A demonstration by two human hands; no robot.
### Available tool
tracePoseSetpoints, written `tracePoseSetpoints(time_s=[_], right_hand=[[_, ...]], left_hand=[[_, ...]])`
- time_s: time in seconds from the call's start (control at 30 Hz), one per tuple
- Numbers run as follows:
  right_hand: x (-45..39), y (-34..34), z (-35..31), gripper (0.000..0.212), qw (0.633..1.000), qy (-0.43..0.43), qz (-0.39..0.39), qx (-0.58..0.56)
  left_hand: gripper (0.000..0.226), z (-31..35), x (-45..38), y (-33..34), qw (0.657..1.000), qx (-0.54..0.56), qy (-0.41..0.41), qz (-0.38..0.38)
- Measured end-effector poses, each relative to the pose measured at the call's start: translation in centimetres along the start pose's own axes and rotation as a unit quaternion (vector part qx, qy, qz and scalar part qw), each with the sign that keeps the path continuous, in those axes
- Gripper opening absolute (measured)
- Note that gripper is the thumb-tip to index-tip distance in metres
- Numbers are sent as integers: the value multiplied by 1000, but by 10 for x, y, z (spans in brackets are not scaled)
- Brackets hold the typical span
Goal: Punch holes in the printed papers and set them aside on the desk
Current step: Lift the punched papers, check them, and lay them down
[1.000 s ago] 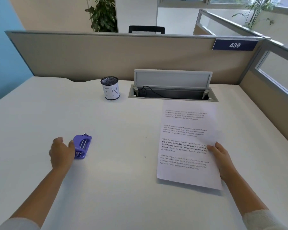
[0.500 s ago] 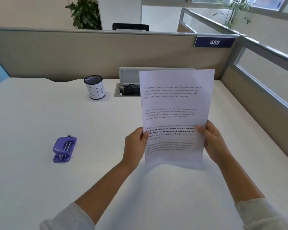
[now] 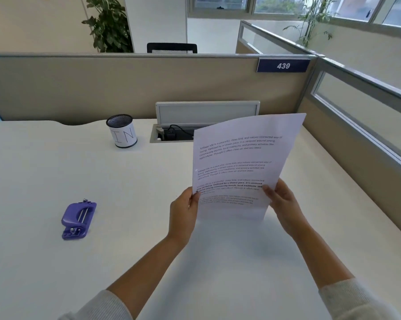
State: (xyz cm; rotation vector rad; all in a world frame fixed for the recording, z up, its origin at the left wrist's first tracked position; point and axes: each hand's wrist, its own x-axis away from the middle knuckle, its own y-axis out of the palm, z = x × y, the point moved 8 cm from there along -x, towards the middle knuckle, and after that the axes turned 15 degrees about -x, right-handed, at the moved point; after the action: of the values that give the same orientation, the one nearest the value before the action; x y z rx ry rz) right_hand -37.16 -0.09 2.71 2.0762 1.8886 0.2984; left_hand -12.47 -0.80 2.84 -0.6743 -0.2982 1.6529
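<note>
The printed papers [image 3: 241,162], white sheets with several paragraphs of text, stand nearly upright over the white desk [image 3: 56,172], bottom edge just above the desk, top leaning right. My left hand [image 3: 183,213] pinches their lower left edge, thumb on the front. My right hand [image 3: 285,204] pinches the lower right edge. A purple hole punch [image 3: 78,219] lies on the desk well to the left of both hands, untouched.
A mesh pen cup [image 3: 123,132] with a white label stands at the back centre-left. Behind the papers is an open cable tray [image 3: 172,135] with its lid raised. Beige partitions [image 3: 102,88] close the desk's back and right sides.
One second ago my left hand was at the hole punch and the papers lay flat under my right hand. Both hands now hold the papers raised; since half a second ago the top has tilted right.
</note>
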Motion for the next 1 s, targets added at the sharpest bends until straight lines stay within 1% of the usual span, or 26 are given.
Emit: tracePoseSetpoints(time_s=[0.07, 0.1, 0.17, 0.2, 0.33, 0.4, 0.57, 0.7, 0.77, 0.87, 1.0], right_hand=[[2, -10, 17, 66, 999, 22, 11, 48], [3, -16, 26, 58, 996, 32, 21, 77], [5, -28, 39, 22, 990, 46, 56, 118], [6, -34, 44, 15, 988, 53, 71, 126], [6, -45, 54, 27, 978, 90, 95, 165], [5, -48, 54, 29, 975, 102, 107, 167], [1, -55, 42, 31, 967, 94, 135, 195], [-5, -73, 36, 33, 957, 104, 152, 223], [-8, -87, 28, 32, 952, 104, 166, 236], [-18, -113, 13, 33, 943, 101, 190, 254], [-30, -147, -4, 37, 933, 100, 221, 268]], left_hand=[[19, -6, 0, 5, 1000, -1, -12, -12], [19, -9, 1, 7, 1000, -5, -18, -16], [19, -15, 3, 10, 999, -13, -35, -23], [19, -19, 4, 12, 999, -13, -46, -26], [19, -29, 6, 19, 996, -29, -83, -29], [19, -32, 5, 24, 994, -31, -105, -32], [20, -32, 3, 39, 988, -15, -148, -39], [24, -23, -1, 64, 982, -12, -182, -56], [28, -16, -5, 81, 977, -12, -198, -73], [30, -5, -7, 113, 971, -9, -208, -118], [35, 17, -9, 151, 966, -16, -189, -176]])
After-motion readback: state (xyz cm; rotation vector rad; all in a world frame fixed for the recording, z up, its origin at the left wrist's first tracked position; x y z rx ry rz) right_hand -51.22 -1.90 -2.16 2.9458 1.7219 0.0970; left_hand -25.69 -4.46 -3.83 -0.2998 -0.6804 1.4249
